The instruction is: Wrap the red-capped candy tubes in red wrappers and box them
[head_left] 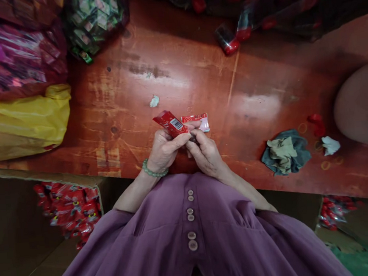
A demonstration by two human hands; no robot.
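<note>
Yellow bag [23,121] lies far left on the red counter [198,81]. Left hand [163,150], fingers [179,140] pinching a red barcoded sachet [172,124] above the counter's near edge. Right hand [206,153] touches it, fingers curled on a second red wrapper [197,121]. Crumpled cloth [285,151] lies well right.

- Worn red-brown wooden tabletop [198,81]: yellow plastic bag [26,120] at left edge; crumpled grey-green cloth [285,152] at right.
- Red foil packets [176,123] held above near edge, between both.
- Open cardboard box of red packets [70,206] below tabletop, left.
</note>
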